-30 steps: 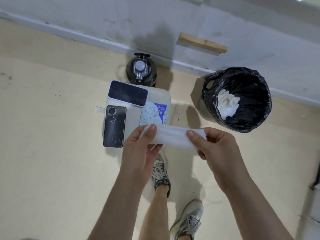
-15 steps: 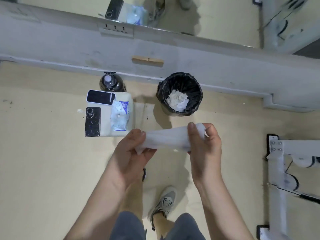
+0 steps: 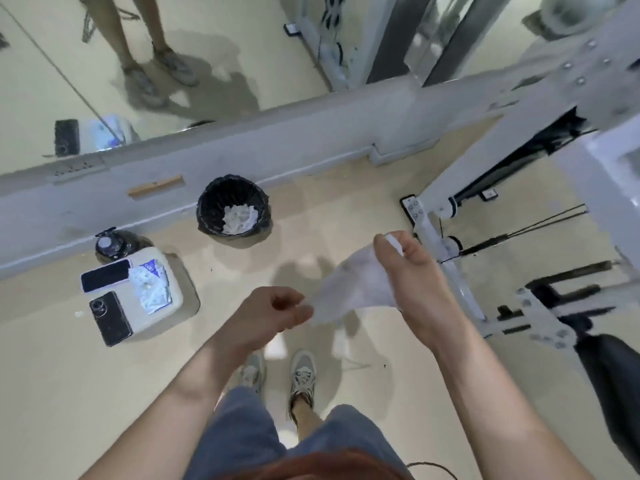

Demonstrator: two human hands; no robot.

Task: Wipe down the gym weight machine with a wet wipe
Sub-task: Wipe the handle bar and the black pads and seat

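While the person stood on the pale floor, the white weight machine [image 3: 526,116] filled the right side, its bolted frame running from the near right up to the far wall, just beyond the right hand. A mirror [image 3: 242,46] ran along that wall. A black-lined bin [image 3: 207,216] stood against the wall with crumpled white paper inside. To its near left sat a white box [image 3: 173,289], with a dark bottle [image 3: 110,242] just behind it.

The right hand [image 3: 419,282] was closed around the upper end of the wipe [image 3: 353,285], fingers curled over it, a white edge showing above the thumb. The left hand [image 3: 266,317], lower and to the left, had its fingers curled in, its fingertips pinching the wipe's lower corner. The wipe hung slack between the two hands, sloping down from right to left, apart from the machine.

On the box lay a phone [image 3: 104,280] at the far side, a second phone [image 3: 110,318] at the near left, and a pack of wipes [image 3: 150,289] whose blue label was too blurred to read.
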